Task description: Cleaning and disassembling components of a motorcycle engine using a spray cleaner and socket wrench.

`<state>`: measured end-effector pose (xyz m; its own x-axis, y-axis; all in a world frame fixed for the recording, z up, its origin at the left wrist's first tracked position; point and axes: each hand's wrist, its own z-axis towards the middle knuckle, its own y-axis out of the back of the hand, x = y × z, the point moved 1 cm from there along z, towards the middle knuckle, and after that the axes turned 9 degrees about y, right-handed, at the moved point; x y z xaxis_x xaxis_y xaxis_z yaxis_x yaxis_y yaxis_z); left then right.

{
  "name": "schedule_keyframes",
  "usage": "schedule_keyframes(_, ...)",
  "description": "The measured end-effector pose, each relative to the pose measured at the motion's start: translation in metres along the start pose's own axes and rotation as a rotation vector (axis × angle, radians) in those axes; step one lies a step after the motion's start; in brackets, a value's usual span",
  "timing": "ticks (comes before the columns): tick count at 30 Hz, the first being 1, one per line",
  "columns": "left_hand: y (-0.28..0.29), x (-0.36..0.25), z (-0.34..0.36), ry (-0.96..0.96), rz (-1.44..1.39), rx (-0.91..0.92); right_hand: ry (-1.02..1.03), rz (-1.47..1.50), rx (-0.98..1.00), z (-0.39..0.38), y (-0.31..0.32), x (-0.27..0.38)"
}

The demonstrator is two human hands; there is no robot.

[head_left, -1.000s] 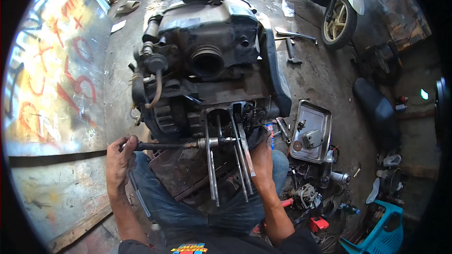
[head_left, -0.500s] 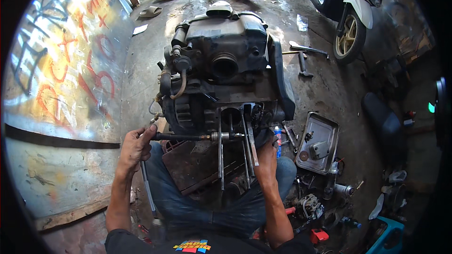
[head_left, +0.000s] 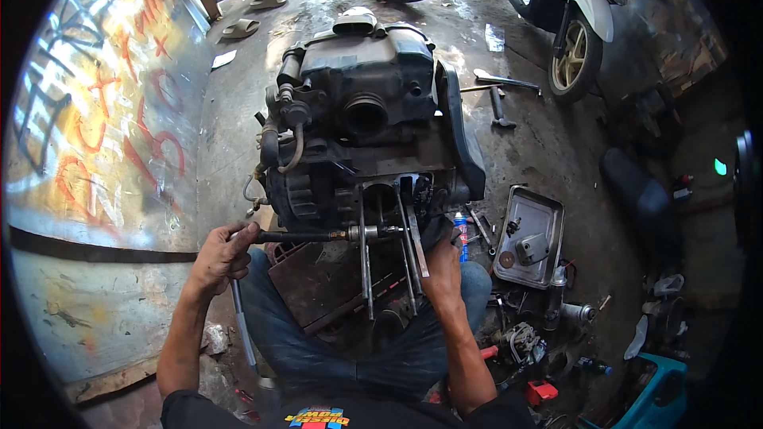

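Observation:
A large dark engine with a round opening sits before me, long metal studs and a flat bar sticking out from its lower part. My left hand is closed on the left end of a black rod-like tool, whose metal socket end lies across the studs. A grey shaft hangs below that hand. My right hand is curled just right of the studs, by a dark piece; what its fingers hold is hidden.
A metal tray with parts, a blue can, wrenches and a hammer lie to the right, with loose parts and a teal plastic item lower. A scooter stands behind; a painted metal panel borders the left, sandals beyond.
The view has shifted, so the engine sits lower in the picture than a second ago. My left hand appears slightly farther right; both hands keep much the same grip and position around the studs.

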<state>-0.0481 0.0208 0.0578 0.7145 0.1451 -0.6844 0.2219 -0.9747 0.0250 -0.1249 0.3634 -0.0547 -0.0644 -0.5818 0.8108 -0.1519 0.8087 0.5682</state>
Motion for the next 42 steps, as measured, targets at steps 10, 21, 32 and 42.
schedule_keyframes(10, -0.007, -0.013, -0.018, 0.200, -0.060, -0.013, 0.026, -0.007, 0.000, -0.001, -0.001, -0.004)
schedule_keyframes(21, 0.017, -0.019, -0.025, 0.225, -0.092, -0.005, 0.043, -0.008, 0.035, -0.004, 0.002, -0.009)
schedule_keyframes(32, 0.011, -0.032, -0.004, 0.437, -0.088, 0.156, 0.054, -0.020, 0.005, -0.003, 0.000, -0.009)
schedule_keyframes(42, -0.014, -0.089, -0.005, 0.645, 0.549, 0.069, -0.030, -0.025, 0.004, -0.001, 0.002, -0.001)
